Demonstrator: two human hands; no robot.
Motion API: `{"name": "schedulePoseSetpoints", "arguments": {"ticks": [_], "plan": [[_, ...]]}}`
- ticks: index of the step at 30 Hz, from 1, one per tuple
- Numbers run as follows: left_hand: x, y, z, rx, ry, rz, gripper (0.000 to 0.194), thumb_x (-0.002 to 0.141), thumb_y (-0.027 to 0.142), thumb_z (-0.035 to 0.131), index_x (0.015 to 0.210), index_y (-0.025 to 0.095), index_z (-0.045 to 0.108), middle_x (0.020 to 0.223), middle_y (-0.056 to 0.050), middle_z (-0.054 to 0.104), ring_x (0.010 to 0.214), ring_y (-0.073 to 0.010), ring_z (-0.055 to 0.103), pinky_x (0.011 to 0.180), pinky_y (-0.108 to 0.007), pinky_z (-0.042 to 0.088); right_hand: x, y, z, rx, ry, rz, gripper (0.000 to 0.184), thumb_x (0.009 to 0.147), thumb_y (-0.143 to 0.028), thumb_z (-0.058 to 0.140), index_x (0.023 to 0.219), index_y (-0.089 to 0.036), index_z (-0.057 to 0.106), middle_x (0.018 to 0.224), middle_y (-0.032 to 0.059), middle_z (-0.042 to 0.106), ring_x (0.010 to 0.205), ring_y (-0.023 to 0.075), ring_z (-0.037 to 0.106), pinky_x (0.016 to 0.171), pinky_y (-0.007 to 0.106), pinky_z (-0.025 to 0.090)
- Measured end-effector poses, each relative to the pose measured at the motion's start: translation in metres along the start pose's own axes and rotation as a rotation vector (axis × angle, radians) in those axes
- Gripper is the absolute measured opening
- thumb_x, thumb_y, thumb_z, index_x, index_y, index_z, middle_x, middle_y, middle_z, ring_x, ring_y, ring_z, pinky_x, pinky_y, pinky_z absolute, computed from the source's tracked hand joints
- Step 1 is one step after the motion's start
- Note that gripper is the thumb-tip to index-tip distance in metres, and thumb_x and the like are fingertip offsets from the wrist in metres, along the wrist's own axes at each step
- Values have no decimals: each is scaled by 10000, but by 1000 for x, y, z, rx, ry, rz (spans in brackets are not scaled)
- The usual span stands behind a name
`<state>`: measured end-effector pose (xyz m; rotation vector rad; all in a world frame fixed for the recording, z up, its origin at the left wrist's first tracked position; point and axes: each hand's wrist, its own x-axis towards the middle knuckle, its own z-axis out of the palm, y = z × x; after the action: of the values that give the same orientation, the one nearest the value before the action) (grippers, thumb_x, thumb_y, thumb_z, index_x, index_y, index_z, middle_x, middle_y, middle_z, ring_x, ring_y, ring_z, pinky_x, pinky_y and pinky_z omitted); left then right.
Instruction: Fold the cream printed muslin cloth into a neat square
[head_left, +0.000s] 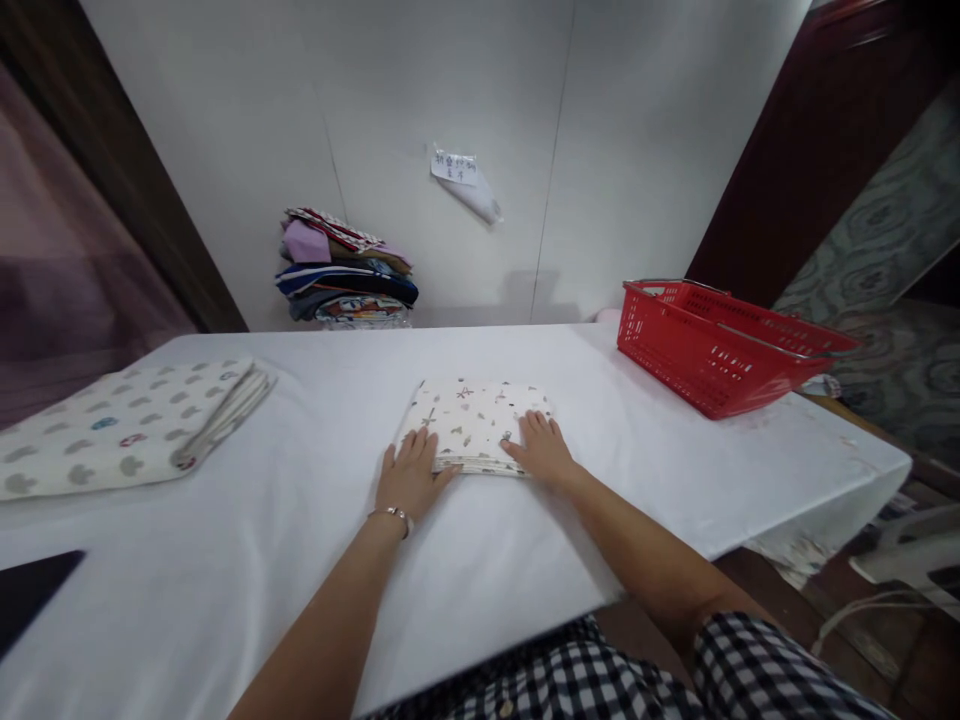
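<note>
A folded white cloth (480, 425) with small scattered prints lies flat on the white-covered table, its layered edge facing me. My left hand (409, 475) rests on its near left corner, fingers stretched out and thumb along the front edge. At the right side, my right hand (544, 450) lies on the cloth with its fingers spread. Both palms face down, and neither hand grips the fabric. A bracelet (397, 515) circles my left wrist.
A larger folded cloth (112, 430) with grey prints lies at the left. Folded clothes (345, 270) are stacked at the back by the wall. A red basket (720, 350) stands at the right end of the table (315, 580). Something dark and flat (34, 595) shows at the left edge.
</note>
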<state>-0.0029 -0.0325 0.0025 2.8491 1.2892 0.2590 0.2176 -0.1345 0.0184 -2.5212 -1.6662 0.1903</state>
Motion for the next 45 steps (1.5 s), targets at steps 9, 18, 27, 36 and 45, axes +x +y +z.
{"name": "schedulePoseSetpoints", "arguments": {"ticks": [9, 18, 27, 36, 45], "plan": [[-3, 4, -1, -22, 6, -34, 689, 824, 604, 290, 1348, 163, 360, 1452, -95, 258, 1344, -252, 190, 1070, -482, 160, 29, 4, -13, 15, 36, -4, 779, 834, -652, 180, 1390, -113, 270, 1474, 135, 184, 1355, 260, 114, 1067, 394, 120], [-5, 2, 0, -101, -2, -43, 656, 824, 604, 309, 1341, 204, 364, 1448, -83, 273, 1341, -244, 206, 1073, -476, 169, 94, 28, 10, -61, 132, 18, 735, 863, -588, 215, 1361, -56, 306, 1444, 175, 247, 1338, 291, 156, 1050, 445, 141], [-4, 2, 2, -145, -22, -62, 700, 822, 645, 256, 1342, 190, 362, 1453, -84, 262, 1344, -249, 194, 1079, -481, 158, 101, 30, 3, -54, 67, 16, 749, 851, -619, 197, 1344, -73, 340, 1432, 172, 276, 1326, 305, 189, 1034, 462, 166], [-6, 0, 0, -187, 35, -50, 633, 850, 610, 246, 1303, 199, 411, 1427, -71, 325, 1325, -218, 247, 1081, -457, 170, 129, 40, -4, -78, 2, -126, 591, 893, -501, 240, 1366, -155, 320, 1423, 95, 332, 1316, 257, 243, 1040, 430, 188], [-7, 1, 3, -208, 46, -36, 617, 845, 600, 283, 1315, 216, 397, 1430, -73, 319, 1333, -228, 223, 1084, -458, 141, 100, 29, -17, -3, 38, -102, 557, 904, -495, 217, 1376, -213, 311, 1429, 67, 326, 1332, 255, 218, 1059, 490, 148]]}}
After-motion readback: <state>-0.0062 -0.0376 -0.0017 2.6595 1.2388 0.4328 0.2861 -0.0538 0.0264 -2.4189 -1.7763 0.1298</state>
